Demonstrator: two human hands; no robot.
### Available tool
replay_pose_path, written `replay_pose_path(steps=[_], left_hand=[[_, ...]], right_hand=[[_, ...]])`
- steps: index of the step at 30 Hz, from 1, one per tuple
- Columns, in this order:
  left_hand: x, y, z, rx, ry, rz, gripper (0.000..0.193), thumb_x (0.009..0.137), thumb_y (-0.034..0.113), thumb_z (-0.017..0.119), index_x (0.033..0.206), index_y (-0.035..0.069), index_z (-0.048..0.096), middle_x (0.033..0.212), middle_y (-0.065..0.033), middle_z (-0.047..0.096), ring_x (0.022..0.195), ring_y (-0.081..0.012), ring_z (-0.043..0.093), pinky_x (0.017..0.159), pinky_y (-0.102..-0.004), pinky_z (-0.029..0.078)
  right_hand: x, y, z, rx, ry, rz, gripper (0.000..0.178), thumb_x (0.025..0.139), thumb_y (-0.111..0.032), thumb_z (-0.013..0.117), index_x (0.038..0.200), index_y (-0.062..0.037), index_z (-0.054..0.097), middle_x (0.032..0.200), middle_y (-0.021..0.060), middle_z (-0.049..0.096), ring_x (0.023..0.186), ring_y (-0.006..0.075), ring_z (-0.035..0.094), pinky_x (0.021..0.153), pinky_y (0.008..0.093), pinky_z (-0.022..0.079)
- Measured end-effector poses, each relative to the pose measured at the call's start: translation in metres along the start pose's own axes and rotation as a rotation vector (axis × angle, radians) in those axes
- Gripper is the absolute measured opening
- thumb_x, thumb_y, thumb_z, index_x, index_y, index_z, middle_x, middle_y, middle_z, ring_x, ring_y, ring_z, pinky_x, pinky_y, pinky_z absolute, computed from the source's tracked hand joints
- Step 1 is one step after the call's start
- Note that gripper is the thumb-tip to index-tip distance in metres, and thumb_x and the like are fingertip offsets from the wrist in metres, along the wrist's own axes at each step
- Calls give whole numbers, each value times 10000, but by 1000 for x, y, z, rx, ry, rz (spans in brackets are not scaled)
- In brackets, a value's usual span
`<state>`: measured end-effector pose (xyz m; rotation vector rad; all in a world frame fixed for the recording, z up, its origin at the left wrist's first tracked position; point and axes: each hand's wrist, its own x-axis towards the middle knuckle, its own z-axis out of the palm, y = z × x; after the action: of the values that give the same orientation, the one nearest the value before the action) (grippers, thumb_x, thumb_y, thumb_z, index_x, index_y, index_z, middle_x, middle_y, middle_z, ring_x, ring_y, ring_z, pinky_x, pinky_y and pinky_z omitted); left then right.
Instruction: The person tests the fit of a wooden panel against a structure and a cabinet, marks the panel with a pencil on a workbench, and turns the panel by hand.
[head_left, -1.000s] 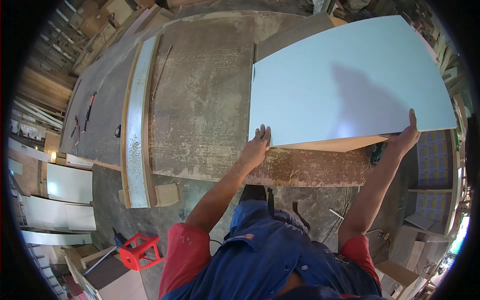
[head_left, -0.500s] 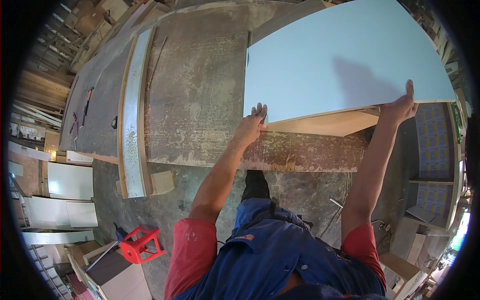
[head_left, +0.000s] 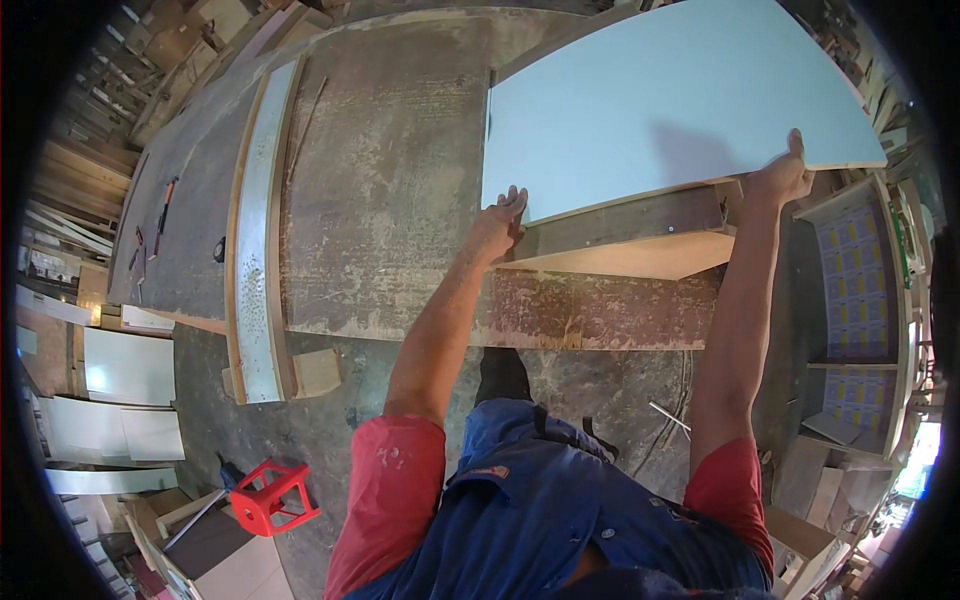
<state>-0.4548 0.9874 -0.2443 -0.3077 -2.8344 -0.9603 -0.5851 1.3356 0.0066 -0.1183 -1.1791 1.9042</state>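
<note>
A large pale-blue-faced panel (head_left: 640, 110) lies over wooden pieces at the right end of the worktable, its near edge toward me. My left hand (head_left: 497, 228) grips the near left corner, with fingertips on top of the face. Farther right, my right hand (head_left: 782, 180) holds the same edge; its thumb is on top and its other fingers are hidden underneath. Below the near edge show a brown wooden rail (head_left: 630, 218) and a lighter wooden board (head_left: 630, 257), both partly covered by the panel.
A long strip with wooden edges (head_left: 262, 230) crosses the worktable (head_left: 380, 200) and overhangs its front. Hand tools, one an orange-handled hammer (head_left: 167, 205), lie at the left. A red stool (head_left: 272, 497) stands on the floor. An open cabinet (head_left: 850, 290) stands at the right.
The panel's near edge has shifted away from me, both hands moving with it. More of the brown rail beneath now shows. The view has shifted slightly.
</note>
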Motion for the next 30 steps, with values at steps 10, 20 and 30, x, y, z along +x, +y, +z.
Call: replay_pose_path(steps=[10, 20, 30], left_hand=[[17, 60, 9, 78, 52, -22, 579, 868, 95, 587, 1404, 44, 375, 1450, -202, 412, 1232, -447, 492, 891, -483, 548], [20, 59, 6, 158, 162, -51, 565, 871, 69, 586, 1401, 89, 392, 1447, -156, 441, 1251, -397, 501, 893, -471, 561], [53, 46, 4, 99, 31, -153, 604, 892, 124, 593, 1445, 192, 358, 1476, -97, 418, 1267, -378, 486, 961, -460, 525]], right_hand=[[-10, -11, 11, -60, 65, -44, 236, 863, 8, 615, 1075, 100, 567, 1095, 176, 590, 909, 273, 640, 774, 385, 580], [-8, -3, 22, -33, 71, 3, 304, 869, 22, 590, 1160, 89, 530, 1132, 181, 570, 945, 293, 641, 814, 411, 602], [6, 15, 38, -63, 27, -17, 349, 887, 14, 563, 1214, 95, 472, 1219, 203, 520, 1031, 325, 625, 874, 431, 597]])
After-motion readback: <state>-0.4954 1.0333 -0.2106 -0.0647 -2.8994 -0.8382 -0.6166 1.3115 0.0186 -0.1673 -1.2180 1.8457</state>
